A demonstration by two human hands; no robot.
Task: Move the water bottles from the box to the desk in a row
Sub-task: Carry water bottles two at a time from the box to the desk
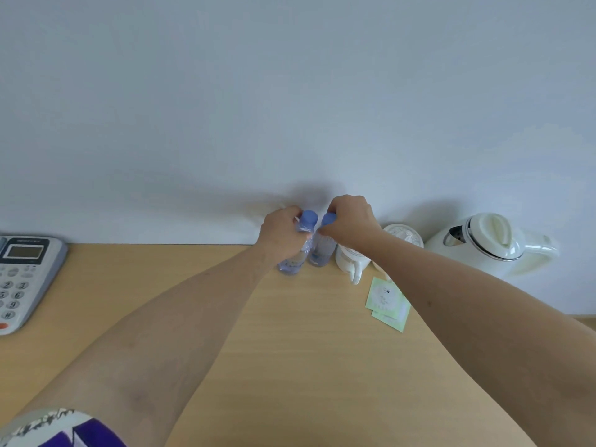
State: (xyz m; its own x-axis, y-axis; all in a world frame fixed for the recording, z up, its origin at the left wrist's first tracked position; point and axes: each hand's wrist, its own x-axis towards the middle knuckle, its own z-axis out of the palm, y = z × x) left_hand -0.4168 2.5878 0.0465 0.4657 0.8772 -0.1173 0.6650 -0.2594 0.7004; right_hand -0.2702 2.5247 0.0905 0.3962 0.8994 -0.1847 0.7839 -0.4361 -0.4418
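Two clear water bottles with blue caps stand upright side by side at the back of the wooden desk, close to the wall. My left hand grips the left bottle round its neck and upper body. The neck of the right bottle is held by my right hand, just under the cap. The two bottles nearly touch. No box is in view.
A white mug stands right of the bottles, with a lidded white cup behind it. Farther right sits a white electric kettle. Green sachets lie in front of the mug. A grey desk phone occupies the left edge.
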